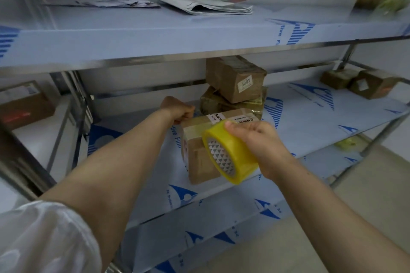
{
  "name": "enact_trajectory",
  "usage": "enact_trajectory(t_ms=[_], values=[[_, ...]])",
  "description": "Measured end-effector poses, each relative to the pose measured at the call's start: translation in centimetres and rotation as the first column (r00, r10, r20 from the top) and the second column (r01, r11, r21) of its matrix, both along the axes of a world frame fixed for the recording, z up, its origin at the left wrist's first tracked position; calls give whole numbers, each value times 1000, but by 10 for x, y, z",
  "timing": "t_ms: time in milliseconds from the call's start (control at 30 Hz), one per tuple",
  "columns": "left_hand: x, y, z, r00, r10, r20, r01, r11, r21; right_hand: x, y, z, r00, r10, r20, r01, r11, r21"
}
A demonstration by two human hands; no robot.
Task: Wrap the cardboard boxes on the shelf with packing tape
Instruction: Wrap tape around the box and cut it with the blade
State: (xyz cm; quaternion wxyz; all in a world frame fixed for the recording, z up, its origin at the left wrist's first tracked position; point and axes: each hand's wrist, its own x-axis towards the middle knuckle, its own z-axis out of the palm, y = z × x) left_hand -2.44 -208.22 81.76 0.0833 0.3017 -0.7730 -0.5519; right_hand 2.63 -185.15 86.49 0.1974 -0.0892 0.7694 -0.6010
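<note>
Both arms are stretched fwd, bare from the elbow down. A white sleeve (40, 239) is bunched on the L upper arm. L hand (177, 109) is reached furthest out, back of the hand up, fingers curled tight at the far corner of the cardboard box (199, 162). The edge looks gripped, but the exact hold can't be made out tbh. R hand (259, 142) is held nearer, wrist bent a bit, fingers wrapped over the tape roll (237, 150) w/ the thumb laid on its outer face.
</note>
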Motion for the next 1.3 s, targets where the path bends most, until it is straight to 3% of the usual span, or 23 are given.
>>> enact_trajectory(t_ms=[300,600,667,700,767,800,900,967,1100,1300], values=[[-8,1,-12,995,12,97,-8,999,-35,6,-5,-6,999,23,-45,-22,1000,13],[-14,3,-36,975,-35,217,-34,952,305,8,-6,-18,994,18,-108,-19,1000,-12],[-20,3,-36,984,8,176,-34,989,145,7,-7,-19,994,5,-113,-8,1000,-19],[-21,3,-34,987,25,158,-10,995,-95,6,-8,-20,994,0,-113,-3,1000,-22],[-21,9,-26,991,15,129,61,822,-566,4,-10,-21,994,2,-105,-4,1000,-24],[-18,16,-23,992,-28,122,103,735,-671,3,-11,-21,995,5,-103,-8,1000,-26],[-16,31,-23,958,-140,250,281,633,-721,2,-13,-23,991,15,-129,-18,1000,-19],[-18,33,-21,937,-150,315,336,639,-692,3,-12,-21,988,15,-151,-18,1000,-21],[-20,37,-23,916,-155,369,351,753,-556,5,-8,-21,984,68,-167,-57,996,71],[-12,42,-28,898,-128,422,394,661,-639,24,-3,-38,974,-67,-218,81,995,53]])
